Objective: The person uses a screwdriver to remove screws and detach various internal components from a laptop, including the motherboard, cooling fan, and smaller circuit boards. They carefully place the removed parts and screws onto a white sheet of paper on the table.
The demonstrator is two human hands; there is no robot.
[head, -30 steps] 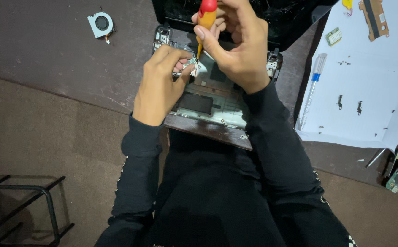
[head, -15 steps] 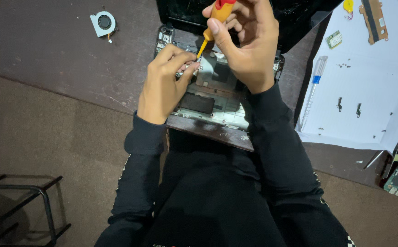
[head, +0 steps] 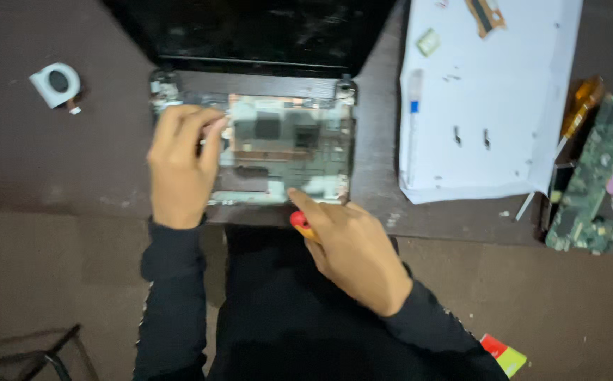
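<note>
An opened laptop base (head: pixel 289 144) with its bare circuit board lies on the dark table, its black screen (head: pixel 250 32) folded back behind it. My left hand (head: pixel 178 166) rests on the base's left part, fingers curled over the board. My right hand (head: pixel 352 250) sits at the near edge of the base, closed around a screwdriver with a red and orange handle (head: pixel 301 223); only the handle's end shows.
A small white fan (head: pixel 56 83) lies at the far left. To the right a white sheet (head: pixel 486 99) carries small screws and parts. Beyond it are a green circuit board (head: pixel 592 180) and an orange-handled screwdriver (head: pixel 578 113). A metal frame (head: pixel 24 353) stands at bottom left.
My right hand has come down from above the board to the base's near edge with the screwdriver. The view has shifted, so the laptop's screen and the sheet show more.
</note>
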